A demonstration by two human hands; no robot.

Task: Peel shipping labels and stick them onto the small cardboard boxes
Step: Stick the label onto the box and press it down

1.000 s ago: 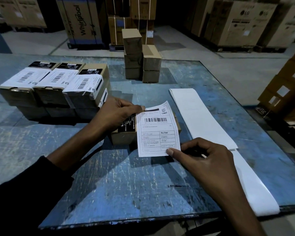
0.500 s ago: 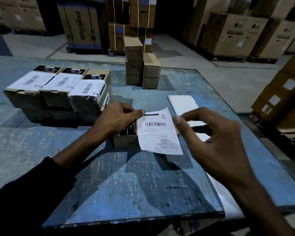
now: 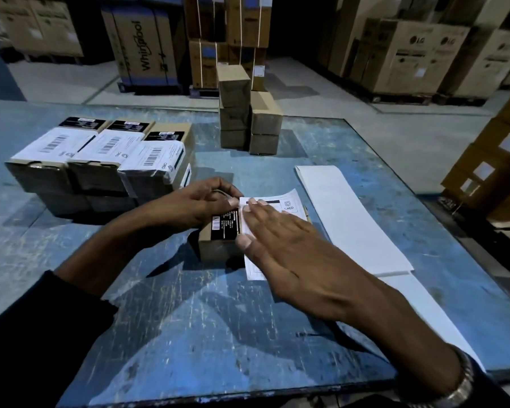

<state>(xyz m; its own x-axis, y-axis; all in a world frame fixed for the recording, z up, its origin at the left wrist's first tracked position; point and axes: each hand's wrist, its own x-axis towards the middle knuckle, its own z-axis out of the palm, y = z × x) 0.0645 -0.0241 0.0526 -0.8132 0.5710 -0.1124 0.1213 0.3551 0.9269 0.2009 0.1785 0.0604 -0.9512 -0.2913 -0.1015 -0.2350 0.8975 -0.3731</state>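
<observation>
So the right hand [image 3: 280, 248] is laid flat, fingers straight, pressing a white shipping label [image 3: 289, 205] down onto the top of a small cardboard box [image 3: 215, 251]. The label's near end hangs past the box edge toward the person. The left hand [image 3: 189, 206] sits just to the left of the right one, fingers curled over the box's far left corner, thumb tip pinning the label's top left edge. A black sticker [image 3: 226, 226] shows on the box top between the two hands.

Left of and beyond the left hand there's a block of labelled boxes [image 3: 100, 166], stacked in two layers. Straight beyond both hands, well apart, stand two short towers of plain boxes [image 3: 248, 113]. Just right of the right hand a long white backing strip [image 3: 351, 219] runs along the scuffed blue surface [image 3: 189, 334] toward the person. A metal bracelet [image 3: 462, 381] is on the right wrist.
</observation>
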